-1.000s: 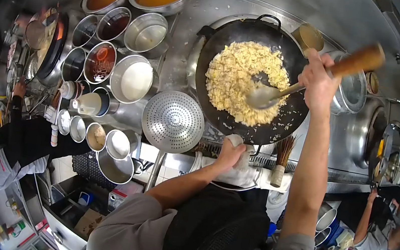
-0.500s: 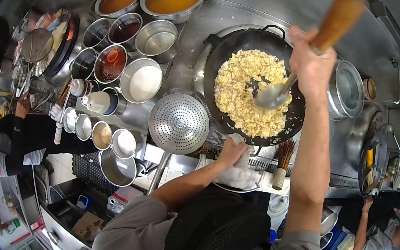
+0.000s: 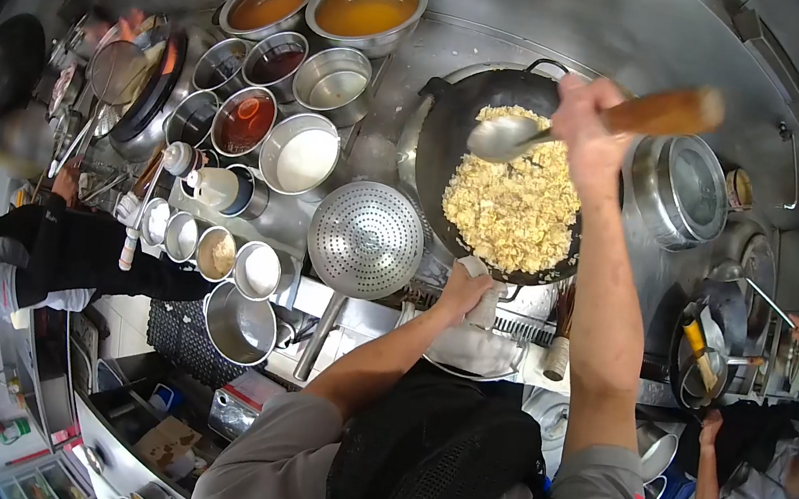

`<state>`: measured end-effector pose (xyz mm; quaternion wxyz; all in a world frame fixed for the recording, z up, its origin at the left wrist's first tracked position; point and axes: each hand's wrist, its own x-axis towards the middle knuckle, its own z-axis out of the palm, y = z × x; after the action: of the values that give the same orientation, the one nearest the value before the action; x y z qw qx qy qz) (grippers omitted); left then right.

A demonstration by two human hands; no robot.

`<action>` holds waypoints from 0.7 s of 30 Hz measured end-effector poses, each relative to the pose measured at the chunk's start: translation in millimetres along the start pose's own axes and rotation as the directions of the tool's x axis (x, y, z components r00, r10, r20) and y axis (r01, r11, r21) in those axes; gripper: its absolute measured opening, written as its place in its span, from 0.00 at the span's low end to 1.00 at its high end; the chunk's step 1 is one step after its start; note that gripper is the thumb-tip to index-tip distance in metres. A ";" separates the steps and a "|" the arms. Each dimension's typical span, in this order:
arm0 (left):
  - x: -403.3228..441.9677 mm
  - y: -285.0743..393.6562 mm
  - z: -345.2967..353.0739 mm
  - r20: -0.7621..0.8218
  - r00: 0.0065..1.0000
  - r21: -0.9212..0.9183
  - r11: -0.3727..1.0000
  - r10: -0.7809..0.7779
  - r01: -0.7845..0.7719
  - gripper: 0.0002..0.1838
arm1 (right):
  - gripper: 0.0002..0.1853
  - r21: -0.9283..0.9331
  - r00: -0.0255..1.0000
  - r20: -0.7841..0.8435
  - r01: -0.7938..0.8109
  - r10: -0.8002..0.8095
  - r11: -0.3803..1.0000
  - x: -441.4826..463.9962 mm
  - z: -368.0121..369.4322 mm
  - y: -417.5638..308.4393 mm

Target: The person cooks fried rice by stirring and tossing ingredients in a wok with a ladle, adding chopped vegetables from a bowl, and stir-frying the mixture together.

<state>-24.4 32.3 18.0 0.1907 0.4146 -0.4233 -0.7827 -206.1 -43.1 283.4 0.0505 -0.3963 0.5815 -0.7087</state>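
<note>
A black wok (image 3: 446, 140) sits on the range, holding a heap of egg-yellow fried rice (image 3: 511, 207). My right hand (image 3: 591, 138) is wrapped round a ladle (image 3: 501, 139), whose wooden handle points up to the right. The metal bowl of the ladle is over the far left part of the rice; I cannot tell whether it touches the grains. At the near rim of the wok, my left hand (image 3: 463, 290) is closed on a folded white cloth (image 3: 482, 311). The cloth hides how the fingers meet the rim.
A perforated strainer (image 3: 365, 240) lies left of the wok. Beyond it stand several metal pots of sauces and seasonings, including a white-filled pot (image 3: 299, 154). A bamboo brush (image 3: 558, 356) and a lidded pot (image 3: 685, 191) are on the right. Co-workers (image 3: 770, 465) stand at both sides.
The ladle's bowl has lifted from the rice's middle toward the far left, its handle swinging down to the right. The rice has shifted toward the near side of the wok. My left hand still grips the cloth.
</note>
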 end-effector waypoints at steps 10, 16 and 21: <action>-95.8 41.2 23.2 0.007 0.999 -0.232 0.972 -0.038 0.039 0.13 | 0.18 0.303 0.960 0.126 -0.277 0.250 0.912 -55.7 -89.3 -95.5; -133.4 46.2 31.0 0.038 0.982 -0.119 0.975 -0.185 0.188 0.14 | 0.20 0.389 0.948 0.108 -0.319 0.301 0.864 -132.4 -126.1 -122.3; -178.4 -50.4 -1.3 0.041 0.999 0.015 1.000 0.023 -0.023 0.18 | 0.19 0.047 0.996 0.086 0.002 -0.006 0.999 -162.1 -151.8 -78.0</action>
<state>83.4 176.1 63.3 0.1878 0.3948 -0.4378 -0.7856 -159.5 187.1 267.8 0.0835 -0.4265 0.5613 -0.7044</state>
